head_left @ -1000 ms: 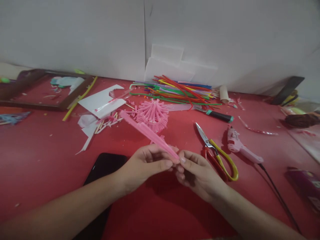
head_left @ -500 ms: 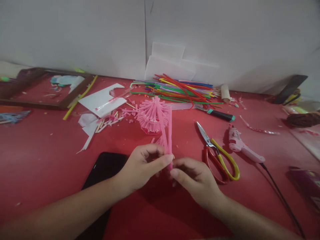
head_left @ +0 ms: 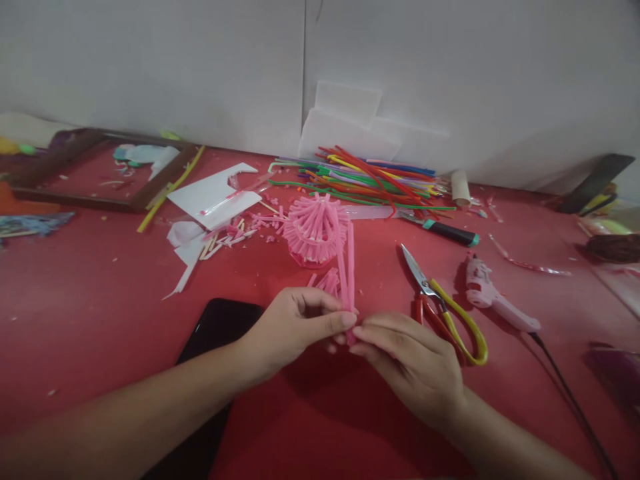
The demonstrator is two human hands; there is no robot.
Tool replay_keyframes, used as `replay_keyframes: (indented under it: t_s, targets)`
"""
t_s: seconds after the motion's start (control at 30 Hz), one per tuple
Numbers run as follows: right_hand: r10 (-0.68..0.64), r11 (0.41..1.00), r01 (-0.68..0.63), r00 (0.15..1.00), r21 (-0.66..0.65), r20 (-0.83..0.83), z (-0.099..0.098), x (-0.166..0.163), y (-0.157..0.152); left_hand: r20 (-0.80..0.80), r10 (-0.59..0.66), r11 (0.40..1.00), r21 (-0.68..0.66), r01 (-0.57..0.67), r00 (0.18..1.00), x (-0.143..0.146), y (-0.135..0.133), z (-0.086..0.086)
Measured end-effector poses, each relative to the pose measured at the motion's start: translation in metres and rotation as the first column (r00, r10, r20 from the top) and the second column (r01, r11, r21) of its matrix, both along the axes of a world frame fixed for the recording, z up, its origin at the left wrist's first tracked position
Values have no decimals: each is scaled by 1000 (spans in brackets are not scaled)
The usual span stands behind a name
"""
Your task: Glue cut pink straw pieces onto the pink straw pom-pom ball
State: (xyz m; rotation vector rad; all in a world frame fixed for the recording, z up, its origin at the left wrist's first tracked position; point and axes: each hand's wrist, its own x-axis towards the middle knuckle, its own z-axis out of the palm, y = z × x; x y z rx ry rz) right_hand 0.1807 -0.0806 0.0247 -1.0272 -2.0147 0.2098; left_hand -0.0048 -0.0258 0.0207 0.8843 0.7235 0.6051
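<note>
1. The left hand [head_left: 295, 327] has its thumb and fingers closed on a pair of long pink strips [head_left: 351, 267], held upright near the middle of the view.
2. The right hand [head_left: 410, 373] has its fingertips drawn narrow against the lower end of the strips; whether they pinch it or only touch it, I cannot tell.
3. Just behind the strips stands a round pink craft piece [head_left: 313, 230] with a peaked top; short pink pieces [head_left: 327, 281] lie in front of it.
4. At far left, a brown frame [head_left: 75, 198] lies on the desk [head_left: 280, 427], with light blue and white scraps [head_left: 150, 158] inside its outline.
5. The desk's back edge runs along a white wall [head_left: 150, 67], near a heap of coloured stems [head_left: 370, 177].
6. A black phone [head_left: 225, 317] lies partly under the left forearm. Scissors [head_left: 427, 287] lie just beyond the right hand, and a pink glue gun [head_left: 500, 303] is farther right.
7. Bare red desk shows between the forearms and between the scissors and glue gun.
</note>
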Motion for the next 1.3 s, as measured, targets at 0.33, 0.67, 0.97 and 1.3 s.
replay_keyframes:
  t_s: [0.33,0.67,0.97,1.3]
  targets:
    - [50,991,-51,999,124,15,-4,0,0,36,1,1000,-12,-1,999,1,-1,0]
    - [69,997,-69,998,31,4,-4,6,6,21,-3,996,88,2,1000,-1,1,-1]
    - [6,996,32,919,-88,395,-29,15,41,-81,150,948,294,-121,985,-5,11,-8]
    - [-6,996,42,912,-80,410,-42,16,34,-159,114,959,275,-67,981,-6,9,-9]
